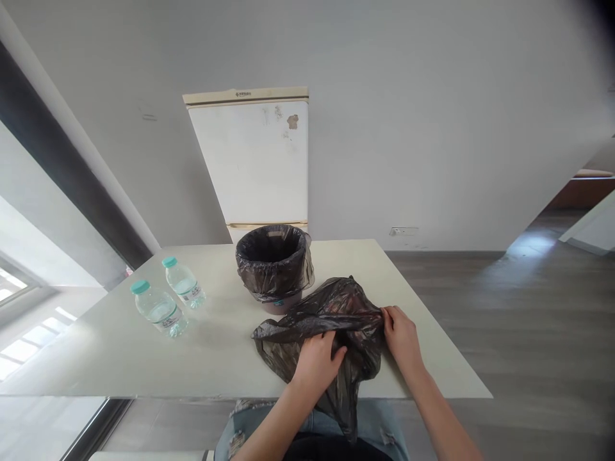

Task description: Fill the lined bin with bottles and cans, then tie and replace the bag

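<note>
A thin black garbage bag (343, 304) lies crumpled on the front right of the table, and one corner hangs over the near edge. My right hand (401, 336) pinches the bag's right side between thumb and fingers. At the middle of the bag is my left hand (318, 360), its fingers curled at a fold of the plastic and its thumb held apart. The fold partly hides those fingertips. Just behind the bag stands a small trash can (278, 306), lined with another black bag (269, 275) that is folded over its rim.
Two clear water bottles with teal caps, the nearer bottle (161, 309) and the farther bottle (185, 283), stand on the left of the white table (216, 365). A white refrigerator (259, 160) is behind the table against the grey wall. Floor shows at the right.
</note>
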Tool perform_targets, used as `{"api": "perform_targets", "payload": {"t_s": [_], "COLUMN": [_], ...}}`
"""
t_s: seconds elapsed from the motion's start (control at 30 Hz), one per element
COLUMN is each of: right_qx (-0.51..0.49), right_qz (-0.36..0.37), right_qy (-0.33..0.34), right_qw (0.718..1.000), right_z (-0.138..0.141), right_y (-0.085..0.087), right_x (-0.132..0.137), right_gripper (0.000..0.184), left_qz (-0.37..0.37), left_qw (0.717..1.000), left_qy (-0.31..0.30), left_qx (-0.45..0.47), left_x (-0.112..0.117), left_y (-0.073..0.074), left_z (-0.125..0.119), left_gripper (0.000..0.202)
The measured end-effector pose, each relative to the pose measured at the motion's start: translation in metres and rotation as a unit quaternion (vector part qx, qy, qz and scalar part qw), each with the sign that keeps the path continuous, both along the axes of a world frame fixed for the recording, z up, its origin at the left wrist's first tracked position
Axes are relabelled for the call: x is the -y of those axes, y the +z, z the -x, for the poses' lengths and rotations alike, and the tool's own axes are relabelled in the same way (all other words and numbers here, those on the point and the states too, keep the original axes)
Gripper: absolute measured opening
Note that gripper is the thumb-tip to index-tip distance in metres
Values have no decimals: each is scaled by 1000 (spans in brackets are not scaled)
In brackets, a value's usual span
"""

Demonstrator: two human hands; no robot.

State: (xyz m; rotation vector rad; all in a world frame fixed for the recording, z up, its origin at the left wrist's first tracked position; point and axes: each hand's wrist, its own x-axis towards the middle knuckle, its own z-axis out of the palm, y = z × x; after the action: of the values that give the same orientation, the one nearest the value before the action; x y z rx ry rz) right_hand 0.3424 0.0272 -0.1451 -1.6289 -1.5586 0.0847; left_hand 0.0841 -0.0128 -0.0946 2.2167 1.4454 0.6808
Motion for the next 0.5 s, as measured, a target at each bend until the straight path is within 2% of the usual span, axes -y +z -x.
{"api": "perform_targets", "payload": {"t_s": [0.23,0.37,0.5], "right_qx": [11,8,8], "right_qz": [53,68,69], "right_qy": [-25,-27,-27], "right_qw": [998,997,997], "right_z": [-3,-1,-1], "right_y": [-2,3,4], "right_x": [1,2,2], "right_gripper": [35,35,36], "left_qz": [-61,-31,-12], "left_qw": [997,999,999], "left_qy": [5,2,31], "left_qx": [45,29,15], "left_x": [-5,-12,-14], "left_y": [-3,-4,-6], "left_z": [-13,-18,-19], "left_gripper": [48,51,62]}}
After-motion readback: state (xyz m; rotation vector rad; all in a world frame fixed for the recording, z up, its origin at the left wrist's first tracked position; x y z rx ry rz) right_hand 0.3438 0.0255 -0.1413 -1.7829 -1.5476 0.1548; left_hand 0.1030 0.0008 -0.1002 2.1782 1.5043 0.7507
